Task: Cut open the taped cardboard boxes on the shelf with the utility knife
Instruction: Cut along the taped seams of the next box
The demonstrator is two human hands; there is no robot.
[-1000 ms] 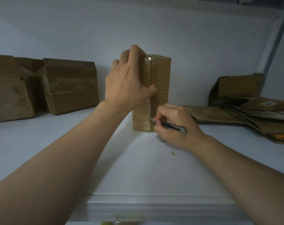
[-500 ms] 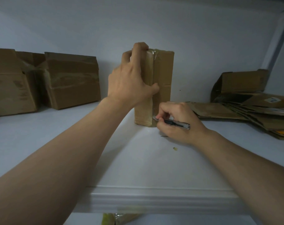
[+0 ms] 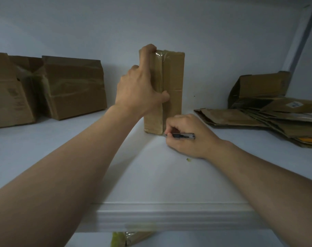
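Inspector: As we look along the shelf (image 3: 151,184), where do we log the work item?

Operator: We log the taped box (image 3: 174,81) standing upright on its end near the middle of the shelf, close to the rear wall. A tape seam (image 3: 162,75) runs vertically down its front face.

Inspector: How do we record the left hand (image 3: 139,91)?

Operator: We see its fingers hooked over the top left edge of the taped box, and the thumb laid across the front face, reaching the tape seam. It grips the box.

Inspector: And the right hand (image 3: 187,138)?

Operator: We see its fingers curled narrowly round the utility knife (image 3: 183,135), held like a pen. The side of the hand rests on the shelf. The knife's front end meets the foot of the tape seam at the box's bottom edge. We cannot tell how far the blade is out; it is too small.

Inspector: What else do we list?

Operator: Two cardboard boxes (image 3: 75,86) stand at the left, well apart from the work item. A pile of flattened cardboard (image 3: 240,118) lies at the right, with an opened carton (image 3: 262,86) behind it. A small green scrap (image 3: 188,159) lies on the shelf just beside the right wrist.
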